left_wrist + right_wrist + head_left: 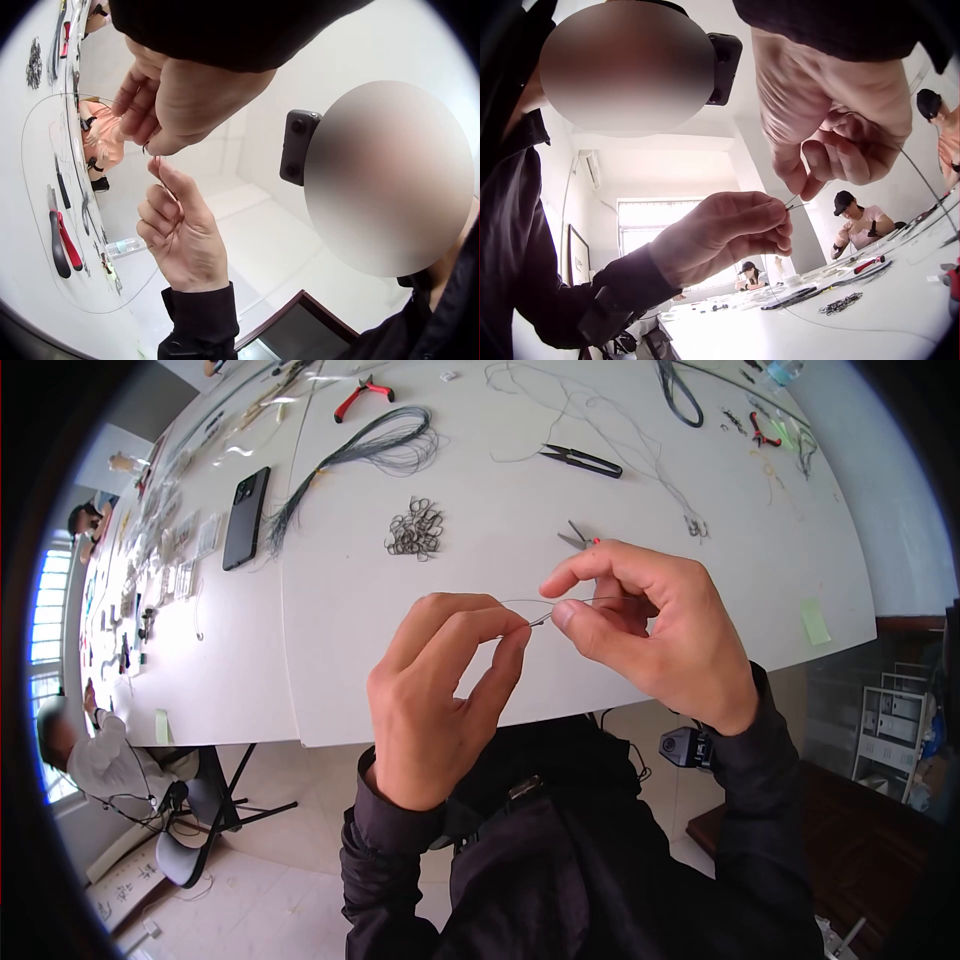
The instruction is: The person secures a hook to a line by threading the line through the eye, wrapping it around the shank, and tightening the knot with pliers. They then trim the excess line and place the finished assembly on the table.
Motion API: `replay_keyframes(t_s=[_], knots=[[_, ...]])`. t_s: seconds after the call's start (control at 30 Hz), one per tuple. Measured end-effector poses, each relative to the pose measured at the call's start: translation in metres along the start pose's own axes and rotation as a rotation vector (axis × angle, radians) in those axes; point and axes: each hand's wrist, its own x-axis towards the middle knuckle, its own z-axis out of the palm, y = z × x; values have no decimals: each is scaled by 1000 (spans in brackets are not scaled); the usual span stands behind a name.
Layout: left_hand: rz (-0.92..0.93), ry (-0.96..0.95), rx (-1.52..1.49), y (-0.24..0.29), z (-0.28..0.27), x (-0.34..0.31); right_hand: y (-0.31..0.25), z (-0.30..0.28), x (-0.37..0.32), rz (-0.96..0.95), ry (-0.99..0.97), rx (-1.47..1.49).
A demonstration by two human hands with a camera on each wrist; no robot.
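My left hand (430, 685) pinches a small dark fish hook (540, 622) between thumb and forefinger, above the table's front edge. From it runs a thin fishing line (520, 600). Facing it, my right hand (675, 635) pinches the line close to the hook, with the other fingers curled. In the left wrist view the hook's bend (145, 149) pokes out at the fingertips, and the line (24, 142) swings out in a wide loop. Most of the hook is hidden by the fingers. Beyond the hands lies a pile of similar hooks (415, 530).
On the white table (340, 660) lie a bundle of grey line (385, 440), black thread snips (583, 461), red-handled pliers (363, 400), a phone (246, 518) and a partly hidden cutting tool (575, 538). Loose line (640, 440) trails at the back. Another person (110, 750) sits at the left.
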Motion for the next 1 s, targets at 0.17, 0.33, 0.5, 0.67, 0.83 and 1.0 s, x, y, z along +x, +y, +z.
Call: replay_keyframes(t_s=[0.17, 0.33, 0.5, 0.67, 0.83, 1.0], knots=[[-89, -27, -127, 1, -1, 1, 0, -2, -1, -174, -23, -127], [-250, -134, -294, 3, -9, 1, 8, 1, 2, -577, 88, -381], [-344, -183, -368, 7, -13, 3, 10, 1, 4, -659, 117, -452], [-344, -173, -378, 5, -12, 2, 13, 2, 5, -718, 108, -420], [-325, -126, -383, 5, -7, 1, 16, 2, 4, -728, 116, -417], [-391, -151, -470, 6, -9, 1, 15, 3, 3, -741, 140, -433]])
